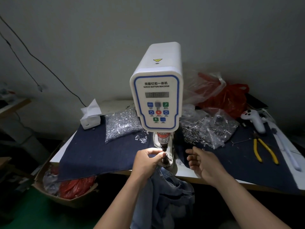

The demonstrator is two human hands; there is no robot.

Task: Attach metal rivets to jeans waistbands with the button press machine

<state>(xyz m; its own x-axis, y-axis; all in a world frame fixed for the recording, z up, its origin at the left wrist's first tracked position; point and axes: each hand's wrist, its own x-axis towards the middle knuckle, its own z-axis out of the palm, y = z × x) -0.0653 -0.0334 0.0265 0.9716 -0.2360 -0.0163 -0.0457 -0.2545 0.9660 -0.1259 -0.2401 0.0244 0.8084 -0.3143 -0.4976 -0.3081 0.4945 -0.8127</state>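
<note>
Head view: left hand [147, 160] pinches something at the press [164, 152], right hand [203, 161] loosely open; jeans [166, 187] hang unpressed, one rivet visible.

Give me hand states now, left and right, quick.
Left hand: fingertips pinched at the lower die of the button machine; any rivet is too small to see.
Right hand: open, fingers relaxed, holding nothing.
</note>
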